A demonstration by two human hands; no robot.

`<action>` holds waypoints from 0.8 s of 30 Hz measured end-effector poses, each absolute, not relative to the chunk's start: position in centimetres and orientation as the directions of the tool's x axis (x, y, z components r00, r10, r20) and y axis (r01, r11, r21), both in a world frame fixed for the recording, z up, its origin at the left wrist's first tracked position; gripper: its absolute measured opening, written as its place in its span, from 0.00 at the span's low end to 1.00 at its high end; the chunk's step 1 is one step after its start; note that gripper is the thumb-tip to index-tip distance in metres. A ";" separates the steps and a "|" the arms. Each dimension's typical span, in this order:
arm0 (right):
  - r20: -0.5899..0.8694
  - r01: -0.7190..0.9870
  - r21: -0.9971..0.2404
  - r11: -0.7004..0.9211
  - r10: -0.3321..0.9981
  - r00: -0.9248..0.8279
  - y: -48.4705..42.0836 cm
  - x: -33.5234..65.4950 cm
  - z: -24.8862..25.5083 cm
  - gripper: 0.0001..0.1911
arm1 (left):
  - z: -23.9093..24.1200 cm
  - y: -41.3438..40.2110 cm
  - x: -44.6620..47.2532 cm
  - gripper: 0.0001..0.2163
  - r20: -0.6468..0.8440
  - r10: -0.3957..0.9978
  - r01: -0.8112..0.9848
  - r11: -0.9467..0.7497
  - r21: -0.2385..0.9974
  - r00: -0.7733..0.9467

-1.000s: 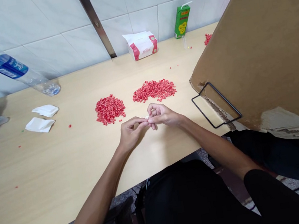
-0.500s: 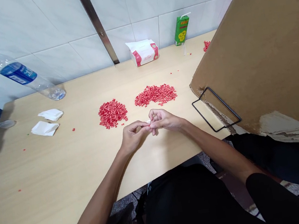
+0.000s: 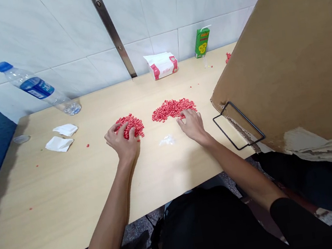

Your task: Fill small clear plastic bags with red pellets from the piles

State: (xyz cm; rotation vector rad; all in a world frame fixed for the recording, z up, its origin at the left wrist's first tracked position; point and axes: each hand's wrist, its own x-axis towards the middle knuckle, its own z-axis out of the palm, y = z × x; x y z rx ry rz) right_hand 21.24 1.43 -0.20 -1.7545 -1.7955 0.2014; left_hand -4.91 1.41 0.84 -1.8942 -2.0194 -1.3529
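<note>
My left hand (image 3: 122,142) rests over the near left side of the left pile of small red cylindrical pieces (image 3: 134,124). Its fingers are spread and curved, and I see nothing held in them. At the near right edge of a second, wider pile of the same red pieces (image 3: 167,110) is my right hand (image 3: 192,124). Its thumb and bent fingers look apart, with the fingertips at the pieces; no held piece shows. Between the hands, nearer to me than the piles, lies a small scatter of white, translucent bits (image 3: 167,140).
Along the tiled wall are a bottle (image 3: 37,87), a tissue pack (image 3: 164,66) and a green drink carton (image 3: 202,42). Folded tissues (image 3: 59,143) lie at left. A large cardboard panel (image 3: 284,61) with a black wire handle (image 3: 231,125) bounds the right side.
My hands were together in front of the piles, fingertips pinched on a tiny piece. They have parted: left to the left pile, right to the right pile. The white bits now show.
</note>
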 end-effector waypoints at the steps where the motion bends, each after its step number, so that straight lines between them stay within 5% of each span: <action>1: 0.301 0.873 -0.476 0.107 0.953 0.047 1.5 21.2 -0.3 0.10 | 0.9 1.3 -4.7 0.08 0.581 0.772 0.836 -0.122 0.535 -0.259; 11: 0.270 0.918 -0.330 0.222 0.954 -0.133 1.7 20.6 -0.7 0.07 | 0.9 -0.6 -3.5 0.07 0.583 0.787 0.846 -0.160 0.508 -0.201; 20: 0.287 0.911 -0.332 0.244 0.946 -0.149 1.6 20.5 -0.5 0.09 | 0.7 -3.9 -0.4 0.11 0.478 0.845 0.911 -0.367 0.189 0.241; 24: 0.323 0.895 -0.349 0.279 0.932 -0.165 1.5 20.4 -0.4 0.09 | 1.0 -3.7 -0.2 0.11 0.412 0.843 0.887 -0.437 0.149 0.346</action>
